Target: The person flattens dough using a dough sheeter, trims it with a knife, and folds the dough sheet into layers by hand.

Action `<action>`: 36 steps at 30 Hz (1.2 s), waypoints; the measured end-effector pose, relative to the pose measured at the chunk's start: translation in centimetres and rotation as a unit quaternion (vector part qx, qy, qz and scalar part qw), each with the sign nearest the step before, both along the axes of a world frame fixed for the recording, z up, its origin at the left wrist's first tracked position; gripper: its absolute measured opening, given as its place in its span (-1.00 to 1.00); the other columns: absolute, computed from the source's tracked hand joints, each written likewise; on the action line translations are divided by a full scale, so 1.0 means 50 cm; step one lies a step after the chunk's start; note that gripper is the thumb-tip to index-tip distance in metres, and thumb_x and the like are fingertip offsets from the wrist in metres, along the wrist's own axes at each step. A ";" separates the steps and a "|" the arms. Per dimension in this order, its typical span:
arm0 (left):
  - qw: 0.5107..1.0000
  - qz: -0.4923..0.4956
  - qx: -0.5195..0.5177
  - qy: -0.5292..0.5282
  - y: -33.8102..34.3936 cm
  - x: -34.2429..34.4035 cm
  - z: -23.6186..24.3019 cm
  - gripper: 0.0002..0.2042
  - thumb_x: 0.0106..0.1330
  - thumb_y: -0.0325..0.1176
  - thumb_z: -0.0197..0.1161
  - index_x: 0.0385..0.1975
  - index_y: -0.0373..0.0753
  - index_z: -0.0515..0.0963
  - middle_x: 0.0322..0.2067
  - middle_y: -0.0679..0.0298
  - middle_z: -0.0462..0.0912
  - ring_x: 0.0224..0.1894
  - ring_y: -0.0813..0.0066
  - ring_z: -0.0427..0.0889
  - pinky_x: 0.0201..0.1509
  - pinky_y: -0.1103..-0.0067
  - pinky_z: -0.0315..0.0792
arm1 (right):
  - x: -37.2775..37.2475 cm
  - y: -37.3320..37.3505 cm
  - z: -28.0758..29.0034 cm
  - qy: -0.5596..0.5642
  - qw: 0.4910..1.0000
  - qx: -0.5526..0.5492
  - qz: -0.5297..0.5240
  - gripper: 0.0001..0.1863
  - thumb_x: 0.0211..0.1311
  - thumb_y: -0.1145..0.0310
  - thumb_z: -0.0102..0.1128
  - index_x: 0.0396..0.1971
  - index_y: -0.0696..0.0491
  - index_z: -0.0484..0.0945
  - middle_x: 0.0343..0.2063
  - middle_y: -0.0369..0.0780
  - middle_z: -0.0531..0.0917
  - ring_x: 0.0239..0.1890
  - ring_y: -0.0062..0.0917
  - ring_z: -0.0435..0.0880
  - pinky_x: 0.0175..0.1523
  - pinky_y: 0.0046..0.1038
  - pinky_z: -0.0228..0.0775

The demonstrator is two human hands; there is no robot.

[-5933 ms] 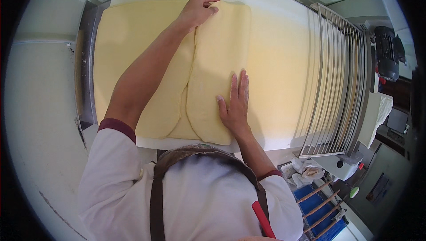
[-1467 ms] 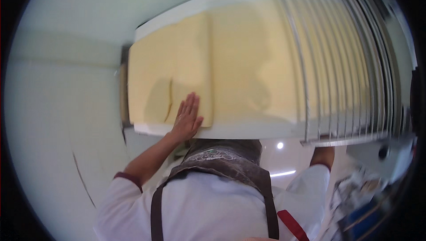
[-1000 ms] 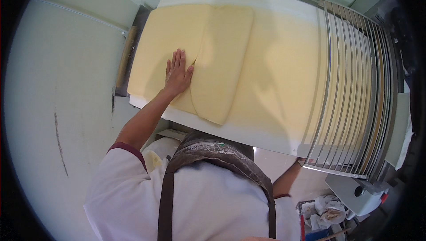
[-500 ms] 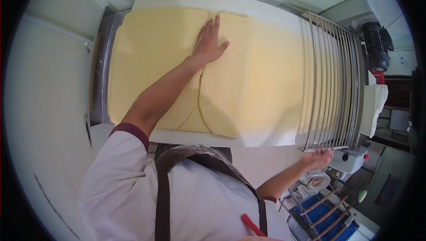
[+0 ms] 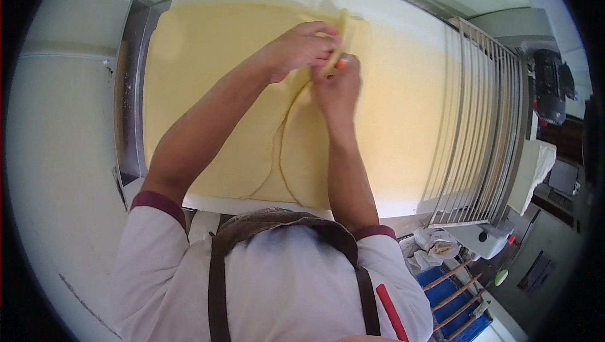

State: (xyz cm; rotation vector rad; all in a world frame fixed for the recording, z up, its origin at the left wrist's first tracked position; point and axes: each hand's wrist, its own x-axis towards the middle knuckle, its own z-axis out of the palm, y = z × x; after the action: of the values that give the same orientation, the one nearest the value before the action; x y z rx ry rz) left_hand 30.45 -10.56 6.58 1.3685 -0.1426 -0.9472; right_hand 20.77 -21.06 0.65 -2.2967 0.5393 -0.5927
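Note:
A broad sheet of pale yellow dough (image 5: 208,102) lies on the white belt, with folded edges meeting at a seam near its middle. At the far end of that seam my left hand (image 5: 305,49) is closed on a raised strip of the dough's edge (image 5: 343,23). Close beside it, my right hand (image 5: 340,86) has its fingers bent in at the same raised edge. A small orange thing (image 5: 341,63) shows between the right fingers; its kind is too small and blurred to tell.
The floury white belt (image 5: 403,115) runs rightward to a metal bar guard (image 5: 482,127). A black motor (image 5: 549,83) sits beyond the guard. At lower right stand a blue tray (image 5: 450,298) with wooden rods over it and crumpled plastic (image 5: 432,246).
My right hand has come from beside the guard to the seam's far end. My left hand, flat on the dough before, now grips its edge, which has been lifted.

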 end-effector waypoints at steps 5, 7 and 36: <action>0.830 -0.137 0.181 -0.509 -0.011 0.065 -0.079 -0.61 0.28 -0.51 0.05 0.14 -0.25 0.40 0.04 0.07 0.55 0.12 0.19 0.52 0.21 0.33 0.40 | -0.059 -0.090 0.043 0.035 0.962 0.265 -0.056 -0.64 -0.03 0.49 0.36 -0.44 0.07 0.25 -0.61 -0.29 0.32 -0.59 -0.54 0.28 -0.42 -0.49 0.27; 0.772 -0.125 0.141 -0.607 0.007 0.072 -0.148 -0.63 0.27 -0.49 0.05 0.11 -0.20 0.44 0.09 0.10 0.52 0.13 0.16 0.49 0.27 0.27 0.33 | -0.058 -0.100 0.058 0.031 0.940 0.334 -0.060 -0.62 -0.02 0.54 0.33 -0.46 0.03 0.20 -0.64 -0.36 0.27 -0.60 -0.64 0.22 -0.46 -0.57 0.21; 0.722 -0.067 0.356 -0.589 0.061 0.003 -0.113 -0.44 0.32 -0.01 0.10 0.16 -0.32 0.33 0.12 0.04 0.43 0.19 0.14 0.38 0.26 0.21 0.21 | -0.041 -0.003 0.005 -0.078 0.781 0.615 0.073 -0.85 0.36 0.57 -0.09 -0.38 0.04 0.19 0.01 -0.01 0.52 0.01 -0.42 0.55 0.17 -0.37 0.40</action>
State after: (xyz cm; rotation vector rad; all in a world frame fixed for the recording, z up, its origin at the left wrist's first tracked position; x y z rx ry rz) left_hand 30.57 -7.49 0.95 2.5709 -0.9270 -0.0358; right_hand 18.73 -21.22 0.90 -1.0027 0.4451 -0.1988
